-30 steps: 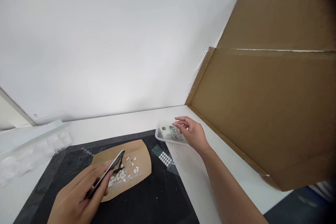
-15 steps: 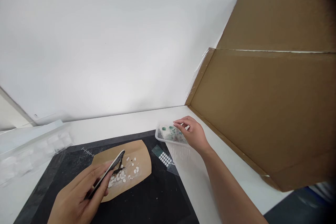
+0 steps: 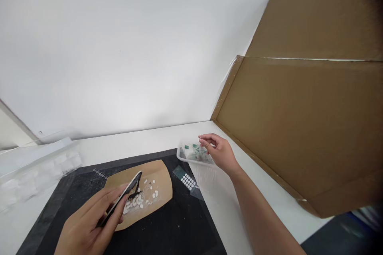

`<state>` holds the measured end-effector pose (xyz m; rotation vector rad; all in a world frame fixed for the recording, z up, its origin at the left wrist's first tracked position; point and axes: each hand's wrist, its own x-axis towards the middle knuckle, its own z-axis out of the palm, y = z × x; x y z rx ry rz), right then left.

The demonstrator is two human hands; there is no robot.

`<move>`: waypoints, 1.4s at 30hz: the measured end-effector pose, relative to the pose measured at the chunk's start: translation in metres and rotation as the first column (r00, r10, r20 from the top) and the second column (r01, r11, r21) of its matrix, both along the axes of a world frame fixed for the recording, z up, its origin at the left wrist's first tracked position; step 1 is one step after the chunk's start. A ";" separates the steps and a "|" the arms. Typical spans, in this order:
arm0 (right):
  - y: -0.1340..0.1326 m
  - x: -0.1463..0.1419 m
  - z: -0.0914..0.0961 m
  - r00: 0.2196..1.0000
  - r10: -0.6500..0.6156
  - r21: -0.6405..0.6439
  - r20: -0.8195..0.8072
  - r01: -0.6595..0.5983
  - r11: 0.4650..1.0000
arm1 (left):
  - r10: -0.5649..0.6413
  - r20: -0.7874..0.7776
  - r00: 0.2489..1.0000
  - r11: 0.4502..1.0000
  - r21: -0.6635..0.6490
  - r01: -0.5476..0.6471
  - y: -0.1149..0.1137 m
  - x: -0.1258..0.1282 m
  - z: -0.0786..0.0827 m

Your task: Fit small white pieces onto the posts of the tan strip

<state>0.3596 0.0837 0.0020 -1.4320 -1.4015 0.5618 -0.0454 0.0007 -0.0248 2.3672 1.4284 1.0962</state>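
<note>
We've got brown cardboard (image 3: 299, 119) towering on our right, black mat (image 3: 179, 227) spread out below, and on it a brown sheet (image 3: 164, 195). Our left hand (image 3: 91, 219) is clamped around a slim black, white-edged object (image 3: 134, 180), tilted above that sheet! Our right hand (image 3: 220, 153) hovers over the clear tray (image 3: 197, 163), thumb and fingertips close together; whether they pinch anything, we can't tell. Just beside the sheet, a white-dotted strip (image 3: 188, 181); scattered on it, small white bits (image 3: 141, 206).

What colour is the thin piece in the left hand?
The thin piece is black with a pale edge, best seen in the head view.
</note>
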 end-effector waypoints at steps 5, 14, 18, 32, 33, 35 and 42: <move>0.000 0.000 -0.002 1.000 0.001 0.006 -0.007 -0.001 1.000 | -0.009 0.005 1.000 1.000 0.020 0.009 -0.001 0.002 0.001; -0.001 0.003 0.000 0.976 -0.173 0.045 0.134 0.168 0.985 | 0.017 0.020 1.000 1.000 0.012 -0.017 -0.002 0.004 0.006; 0.001 0.003 -0.003 0.989 -0.104 0.073 0.109 0.096 0.993 | 0.004 0.019 1.000 1.000 -0.022 -0.004 -0.001 0.003 0.004; -0.012 -0.038 0.001 0.991 0.104 0.057 -0.082 -0.099 0.993 | -0.012 0.052 0.999 1.000 0.029 0.010 -0.002 0.008 0.009; -0.015 -0.043 0.002 0.989 0.126 0.069 -0.082 -0.120 0.990 | -0.020 0.057 0.998 0.999 0.045 0.018 -0.002 0.009 0.010; -0.021 -0.053 0.002 0.984 0.164 0.112 -0.065 -0.156 0.981 | -0.041 0.070 0.997 0.996 0.080 0.035 -0.002 0.012 0.012; -0.051 -0.099 0.000 0.938 0.321 0.235 0.131 -0.344 0.909 | -0.083 0.079 0.993 0.992 0.097 0.075 -0.007 0.023 0.016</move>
